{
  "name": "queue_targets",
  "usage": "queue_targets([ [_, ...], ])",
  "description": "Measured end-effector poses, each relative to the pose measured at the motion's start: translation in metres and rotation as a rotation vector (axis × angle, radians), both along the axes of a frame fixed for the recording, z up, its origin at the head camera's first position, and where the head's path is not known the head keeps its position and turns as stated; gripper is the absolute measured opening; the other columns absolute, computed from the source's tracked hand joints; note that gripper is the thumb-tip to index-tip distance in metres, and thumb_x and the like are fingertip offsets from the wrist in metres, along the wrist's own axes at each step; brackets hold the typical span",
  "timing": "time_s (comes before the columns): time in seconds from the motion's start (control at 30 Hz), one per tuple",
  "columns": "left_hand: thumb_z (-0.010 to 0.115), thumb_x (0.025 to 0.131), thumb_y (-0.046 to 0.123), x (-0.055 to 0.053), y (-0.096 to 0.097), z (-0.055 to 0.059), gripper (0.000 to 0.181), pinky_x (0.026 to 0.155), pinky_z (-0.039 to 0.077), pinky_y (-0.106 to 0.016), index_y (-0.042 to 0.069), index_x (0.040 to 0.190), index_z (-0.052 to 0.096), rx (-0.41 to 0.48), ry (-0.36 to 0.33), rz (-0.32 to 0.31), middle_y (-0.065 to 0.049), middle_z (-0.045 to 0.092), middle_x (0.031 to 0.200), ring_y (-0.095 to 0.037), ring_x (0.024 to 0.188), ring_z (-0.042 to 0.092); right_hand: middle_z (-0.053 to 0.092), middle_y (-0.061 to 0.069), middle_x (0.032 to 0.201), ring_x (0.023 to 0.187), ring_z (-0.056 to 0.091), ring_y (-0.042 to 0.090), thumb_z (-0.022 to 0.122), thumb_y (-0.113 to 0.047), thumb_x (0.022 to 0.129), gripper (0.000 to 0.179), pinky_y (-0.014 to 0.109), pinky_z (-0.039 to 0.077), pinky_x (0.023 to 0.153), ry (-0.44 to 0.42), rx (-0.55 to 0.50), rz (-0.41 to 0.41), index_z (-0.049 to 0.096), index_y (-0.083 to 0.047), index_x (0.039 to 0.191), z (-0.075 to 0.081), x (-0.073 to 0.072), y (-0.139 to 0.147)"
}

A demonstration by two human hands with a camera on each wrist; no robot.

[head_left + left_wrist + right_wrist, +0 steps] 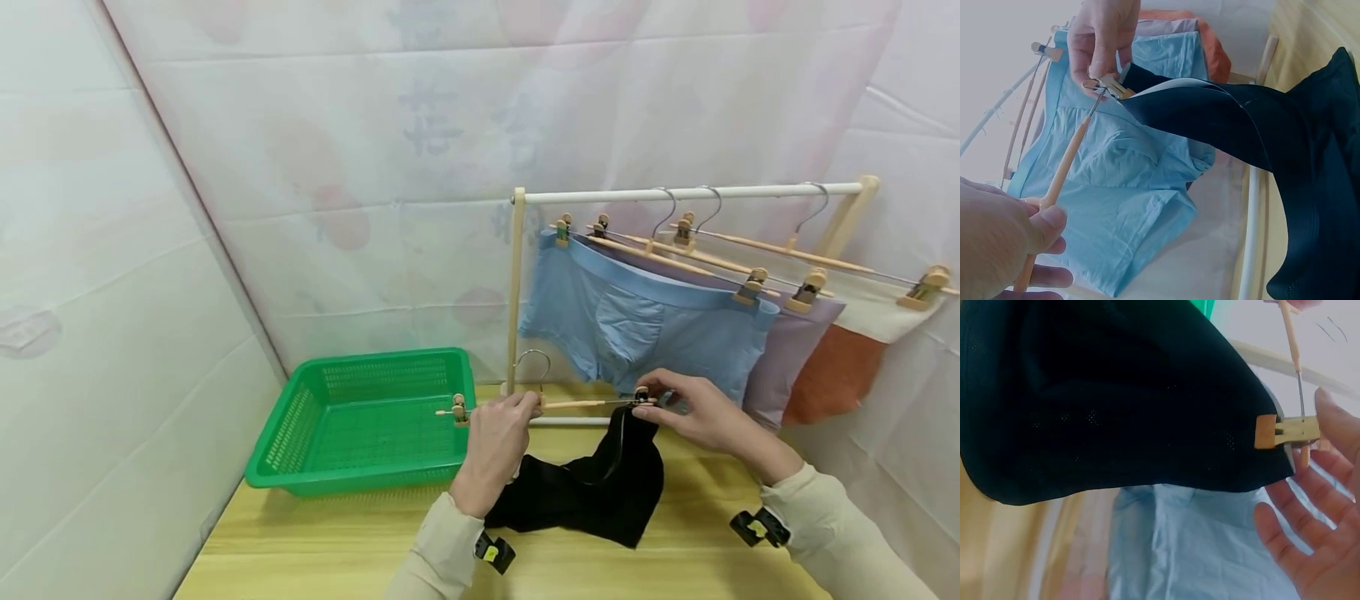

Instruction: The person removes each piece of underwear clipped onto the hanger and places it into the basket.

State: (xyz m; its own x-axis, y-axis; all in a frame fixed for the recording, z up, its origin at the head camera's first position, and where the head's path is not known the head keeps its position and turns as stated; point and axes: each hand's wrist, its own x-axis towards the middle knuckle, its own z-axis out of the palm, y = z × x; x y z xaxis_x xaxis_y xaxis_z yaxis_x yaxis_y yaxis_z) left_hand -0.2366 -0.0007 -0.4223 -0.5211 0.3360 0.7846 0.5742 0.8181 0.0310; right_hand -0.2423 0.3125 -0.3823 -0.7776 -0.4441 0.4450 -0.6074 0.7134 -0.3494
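My left hand (497,437) grips the wooden bar of a clip hanger (573,405) near its middle, below the metal hook. At the hanger's right end, my right hand (697,408) has its thumb and fingers at a clip (1285,431). That clip bites the waistband edge of black underpants (592,496), which droop from it toward the tabletop. In the right wrist view the thumb meets the clip's tail while the other fingers spread below. The hanger's left clip (460,410) holds no cloth and overlaps the green basket's edge.
A green plastic basket (360,479) stands at the left on the yellow wood-look table (315,550). Behind my hands is a rack with a white rail (600,197). Light blue boxer briefs (637,317), a lilac garment (798,350) and a cream-and-rust garment (840,375) hang there on clip hangers.
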Motion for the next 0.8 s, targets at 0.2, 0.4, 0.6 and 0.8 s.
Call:
queue_targets([
  [0.2, 0.071, 0.091, 0.029, 0.001, 0.003, -0.003, 0.006, 0.042, 0.043, -0.023, 0.023, 0.092, 0.071, -0.018, -0.006, 0.001, 0.01, 0.077, 0.08, -0.011, 0.05, 0.059, 0.069, -0.013, 0.099, 0.089, 0.063, -0.003, 0.076, -0.012, 0.091, 0.029, 0.025, 0.055, 0.072, 0.025, -0.057, 0.029, 0.066, -0.03, 0.111, -0.012, 0.003, 0.004],
  [0.4, 0.07, 0.092, 0.03, -0.001, 0.004, -0.004, 0.006, 0.042, 0.043, -0.023, 0.025, 0.093, 0.072, -0.021, -0.005, 0.018, 0.011, 0.077, 0.08, -0.01, 0.051, 0.06, 0.067, -0.017, 0.096, 0.085, 0.063, -0.002, 0.076, -0.011, 0.091, 0.022, 0.022, 0.054, 0.072, 0.043, -0.063, 0.053, 0.067, -0.025, 0.104, -0.016, 0.002, 0.003],
  [0.6, 0.068, 0.094, 0.031, -0.003, 0.004, -0.003, 0.007, 0.043, 0.046, -0.024, 0.026, 0.093, 0.072, -0.02, -0.005, 0.017, 0.011, 0.077, 0.08, -0.011, 0.051, 0.06, 0.065, -0.018, 0.09, 0.08, 0.06, -0.002, 0.077, -0.009, 0.089, 0.024, 0.021, 0.053, 0.071, 0.065, -0.051, 0.063, 0.065, -0.027, 0.101, -0.014, -0.001, 0.002],
  [0.8, 0.072, 0.091, 0.029, -0.002, 0.003, -0.004, 0.005, 0.043, 0.045, -0.023, 0.024, 0.092, 0.072, -0.015, -0.013, -0.003, 0.011, 0.077, 0.079, -0.011, 0.051, 0.059, 0.062, -0.019, 0.088, 0.078, 0.058, -0.003, 0.077, -0.009, 0.089, 0.025, 0.023, 0.051, 0.068, 0.06, -0.042, 0.077, 0.063, -0.026, 0.1, -0.014, -0.002, 0.003],
])
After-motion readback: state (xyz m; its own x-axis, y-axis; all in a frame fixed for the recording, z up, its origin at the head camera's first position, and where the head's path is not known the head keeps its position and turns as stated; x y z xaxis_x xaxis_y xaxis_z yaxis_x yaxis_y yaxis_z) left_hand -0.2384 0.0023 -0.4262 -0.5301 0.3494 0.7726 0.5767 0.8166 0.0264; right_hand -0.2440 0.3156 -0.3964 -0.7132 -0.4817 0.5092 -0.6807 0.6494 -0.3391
